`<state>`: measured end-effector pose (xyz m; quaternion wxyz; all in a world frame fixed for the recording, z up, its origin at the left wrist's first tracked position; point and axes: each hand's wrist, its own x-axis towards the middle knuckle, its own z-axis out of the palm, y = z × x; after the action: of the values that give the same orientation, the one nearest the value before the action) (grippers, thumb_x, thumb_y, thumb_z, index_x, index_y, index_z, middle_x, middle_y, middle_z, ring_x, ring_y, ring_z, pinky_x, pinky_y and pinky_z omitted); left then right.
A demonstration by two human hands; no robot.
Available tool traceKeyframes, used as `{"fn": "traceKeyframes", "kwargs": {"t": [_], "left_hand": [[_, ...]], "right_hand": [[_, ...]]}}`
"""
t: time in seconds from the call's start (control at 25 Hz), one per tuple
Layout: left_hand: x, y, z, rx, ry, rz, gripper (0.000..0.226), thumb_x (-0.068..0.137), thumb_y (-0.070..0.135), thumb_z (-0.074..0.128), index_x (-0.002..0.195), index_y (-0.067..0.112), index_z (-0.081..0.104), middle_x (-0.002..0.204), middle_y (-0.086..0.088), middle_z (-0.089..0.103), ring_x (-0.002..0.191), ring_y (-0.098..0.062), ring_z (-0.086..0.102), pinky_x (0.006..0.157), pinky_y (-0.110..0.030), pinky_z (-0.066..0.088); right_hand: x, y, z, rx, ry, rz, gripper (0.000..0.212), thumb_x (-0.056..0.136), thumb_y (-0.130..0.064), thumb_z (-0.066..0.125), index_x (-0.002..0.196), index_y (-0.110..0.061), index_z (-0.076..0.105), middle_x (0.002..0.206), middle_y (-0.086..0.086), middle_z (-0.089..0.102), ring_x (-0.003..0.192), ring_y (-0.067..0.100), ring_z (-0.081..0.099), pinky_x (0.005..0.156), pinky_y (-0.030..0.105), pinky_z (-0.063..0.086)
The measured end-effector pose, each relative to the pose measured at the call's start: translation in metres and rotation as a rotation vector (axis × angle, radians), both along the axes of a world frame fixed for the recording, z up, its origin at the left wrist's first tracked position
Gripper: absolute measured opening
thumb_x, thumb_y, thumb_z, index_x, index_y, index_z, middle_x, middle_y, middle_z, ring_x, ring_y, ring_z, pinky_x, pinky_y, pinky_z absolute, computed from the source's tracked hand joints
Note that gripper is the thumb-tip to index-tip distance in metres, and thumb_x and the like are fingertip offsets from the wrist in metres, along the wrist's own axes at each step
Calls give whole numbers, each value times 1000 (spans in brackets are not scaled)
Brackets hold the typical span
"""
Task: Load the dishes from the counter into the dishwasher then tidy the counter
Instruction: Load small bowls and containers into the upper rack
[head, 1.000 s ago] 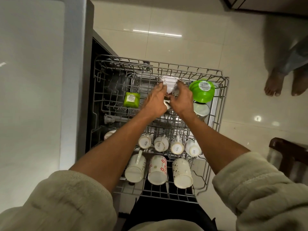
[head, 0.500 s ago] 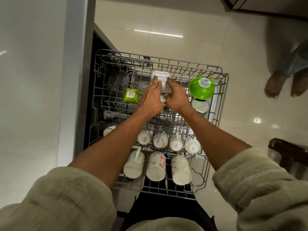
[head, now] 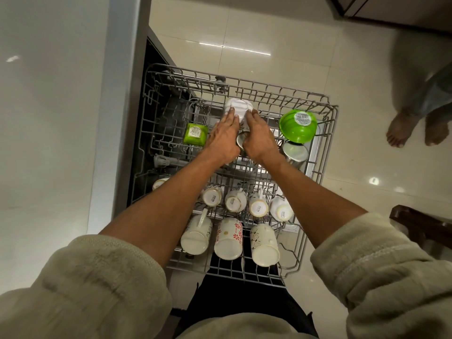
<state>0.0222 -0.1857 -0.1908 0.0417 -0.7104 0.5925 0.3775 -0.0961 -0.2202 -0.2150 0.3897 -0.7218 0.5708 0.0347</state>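
a white bowl [head: 238, 108] is steadied upside down at the far middle of the dishwasher rack [head: 315, 165], so water drains, by the left hand [head: 223, 139] and right hand [head: 260, 139], fingers pressed against its sides.

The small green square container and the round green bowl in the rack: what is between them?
In the head view, both hands and the white cup they hold.

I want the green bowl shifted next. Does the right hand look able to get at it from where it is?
Probably yes. The green bowl sits upside down in the rack, uncovered, to the right of the right hand. That hand first has to let go of the white cup.
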Motion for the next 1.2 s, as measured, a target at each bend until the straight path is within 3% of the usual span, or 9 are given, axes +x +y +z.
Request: {"fn": "traceKeyframes", "kwargs": {"t": [0.2, 0.36, 0.56, 0.68, 0.8, 0.96, 1.08, 1.2], "left_hand": [[-1, 21, 8, -18, -20, -23, 94, 83, 2, 59, 158, 11, 3, 166, -9, -3, 153, -23, -1, 125, -41, 4], [-1, 49, 26, -33, 0, 8, 96, 89, 12, 64, 158, 14, -2, 166, -5, -5, 153, -21, -3, 125, -44, 6], [10, 91, 76, -192, -19, 84, 98, 89, 13, 65, 158, 11, -4, 166, -7, -7, 153, -18, -6, 125, -39, 5], [10, 123, 112, -314, -52, 174, 84, 95, 14, 54, 158, 8, -1, 166, -10, -4, 153, -18, -4, 125, -33, 1], [14, 162, 154, -477, -143, 261, 70, 99, 13, 44, 157, 4, 5, 166, -13, 0, 153, -20, -1, 125, -37, 6], [25, 217, 208, -551, -283, 385, 72, 98, 17, 46, 157, 3, 6, 165, -13, -1, 153, -23, -3, 125, -36, 2], [38, 271, 243, -598, -405, 523, 72, 98, 18, 46, 157, 4, 6, 165, -13, 0, 153, -22, -2, 123, -29, -6], [50, 330, 262, -645, -436, 671, 70, 97, 14, 46, 156, 3, 10, 165, -12, 4, 153, -22, 2, 124, -31, -2]], "right_hand": [[0, 21, 30, -100, 86, 135, 76, 95, -9, 53, 159, -4, 12, 167, 16, 9, 154, 25, 10, 124, 31, 7], [4, 46, 62, -172, 107, 269, 73, 99, -17, 51, 159, -6, 10, 166, 17, 8, 154, 27, 10, 126, 36, 8], [13, 78, 117, -284, 71, 409, 72, 101, -29, 46, 160, -7, 10, 167, 15, 8, 155, 26, 8, 127, 40, 10], [21, 96, 156, -376, 18, 505, 68, 102, -26, 41, 159, -5, 11, 166, 17, 8, 155, 26, 6, 126, 35, 1], [31, 121, 200, -474, -81, 580, 65, 102, -24, 38, 159, -4, 13, 166, 17, 9, 155, 26, 7, 124, 32, -4], [55, 160, 244, -587, -186, 710, 65, 100, -28, 27, 158, -1, 17, 165, 19, 13, 155, 27, 9, 126, 35, 1], [83, 203, 277, -641, -261, 849, 60, 104, -23, 36, 156, 1, 20, 165, 19, 16, 154, 27, 12, 126, 34, 2], [113, 252, 296, -641, -333, 947, 59, 105, -22, 36, 157, -2, 18, 166, 16, 13, 154, 25, 11, 126, 33, 3]]}}
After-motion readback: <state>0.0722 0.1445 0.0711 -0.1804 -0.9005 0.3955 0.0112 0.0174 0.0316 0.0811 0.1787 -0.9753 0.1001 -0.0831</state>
